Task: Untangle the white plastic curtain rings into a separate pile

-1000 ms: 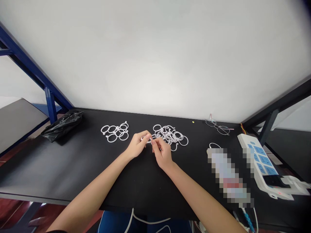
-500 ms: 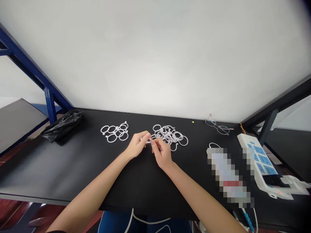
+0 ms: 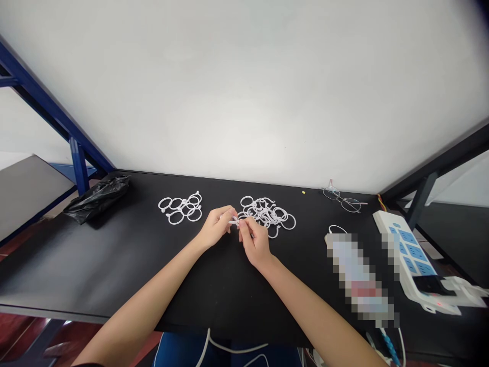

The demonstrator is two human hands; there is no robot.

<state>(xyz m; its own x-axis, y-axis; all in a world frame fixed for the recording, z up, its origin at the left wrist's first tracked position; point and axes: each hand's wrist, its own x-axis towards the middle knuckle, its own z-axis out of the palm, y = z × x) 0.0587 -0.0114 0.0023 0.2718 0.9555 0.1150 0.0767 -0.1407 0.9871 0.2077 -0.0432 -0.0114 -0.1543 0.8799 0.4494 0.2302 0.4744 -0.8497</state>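
Between my fingertips is one white plastic ring (image 3: pixel 233 222), partly covered by both hands. My left hand (image 3: pixel 217 227) is closed on its left side, thumb on top. My right hand (image 3: pixel 253 240) pinches the ring's right side between thumb and index finger. Just behind my right hand lies a tangled pile of white rings (image 3: pixel 269 211), some with small knobs. To the left of my left hand, a smaller group of white rings (image 3: pixel 183 208) with round knobs lies on the black table (image 3: pixel 225 295).
A black plastic bag (image 3: pixel 100 199) lies at the far left. On the right are eyeglasses (image 3: pixel 346 201), a blurred-out object (image 3: pixel 359 278) with a cable, and a white power strip (image 3: pixel 410 255) with plugs. A white wall (image 3: pixel 244 102) stands behind the table.
The held ring has tilted slightly between my fingers, and my left thumb has shifted a little. Both hands stay in nearly the same place; the ring piles have not moved.
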